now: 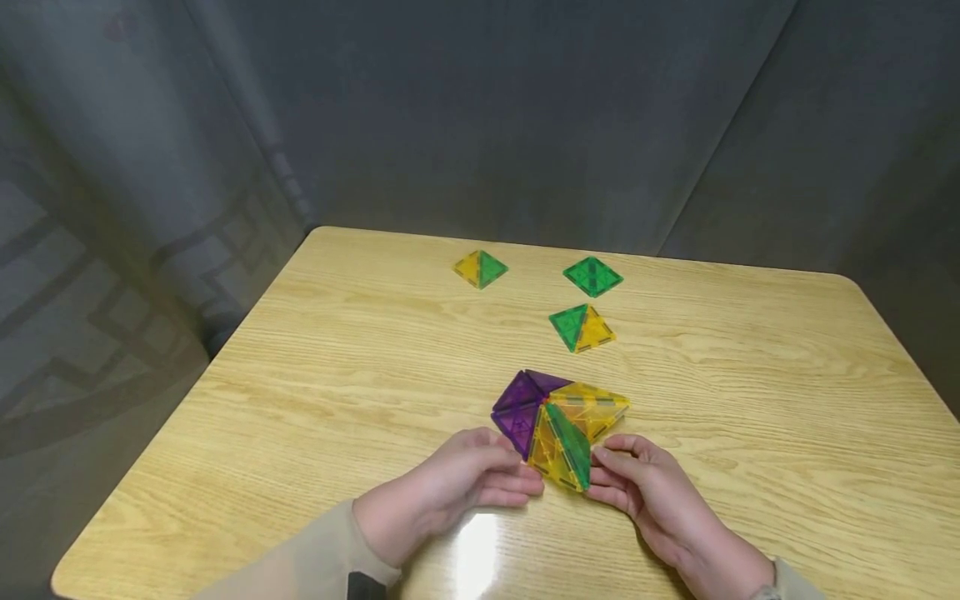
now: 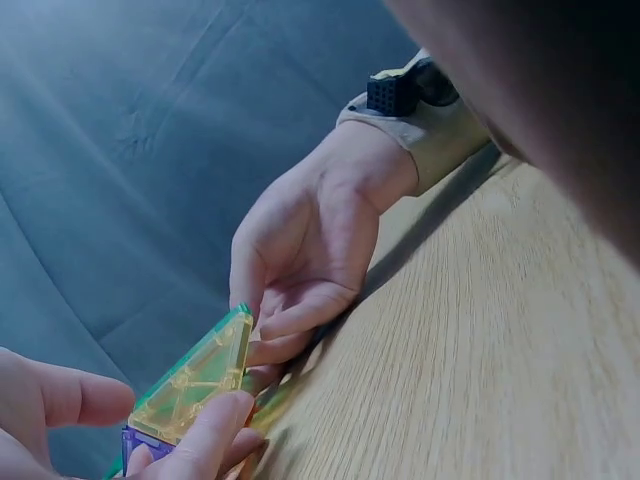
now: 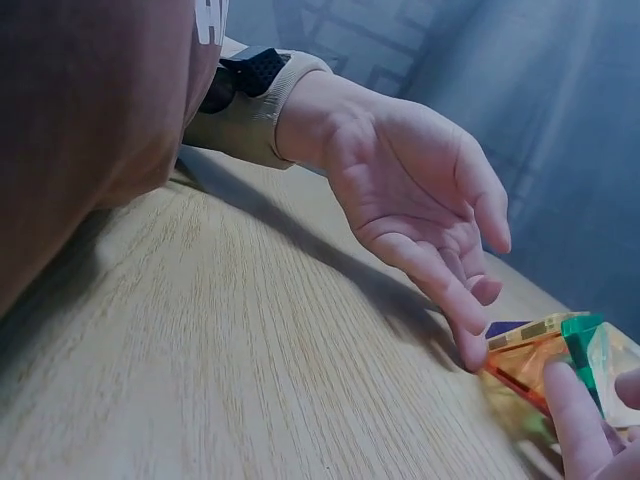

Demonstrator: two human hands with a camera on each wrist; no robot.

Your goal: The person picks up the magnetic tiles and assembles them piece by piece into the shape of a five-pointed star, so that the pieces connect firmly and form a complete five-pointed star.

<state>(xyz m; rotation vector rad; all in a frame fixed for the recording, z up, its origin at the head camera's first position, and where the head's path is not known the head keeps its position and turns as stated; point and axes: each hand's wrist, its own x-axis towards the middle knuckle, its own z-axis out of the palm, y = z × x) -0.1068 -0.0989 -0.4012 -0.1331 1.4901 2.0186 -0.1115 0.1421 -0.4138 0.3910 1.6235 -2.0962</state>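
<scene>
A magnetic tile shape (image 1: 558, 425) of purple, yellow and green triangles stands low over the table's near middle, its faces tilted. My left hand (image 1: 468, 475) is at its near left side, fingertips touching the lower edge; in the right wrist view, this hand's thumb (image 3: 485, 200) stands apart from the tiles. On the other side, my right hand (image 1: 652, 492) pinches the green and yellow corner between thumb and fingers. The left wrist view shows a yellow triangle tile (image 2: 195, 380) close up, with a purple tile (image 2: 145, 440) below it. The shape's underside is mostly hidden.
Farther back on the wooden table (image 1: 360, 350) lie three flat tile pairs: a yellow-green pair (image 1: 481, 269), a green pair (image 1: 593, 276) and another green-yellow pair (image 1: 582, 327). Dark grey curtains (image 1: 487, 117) hang behind the table and at its left.
</scene>
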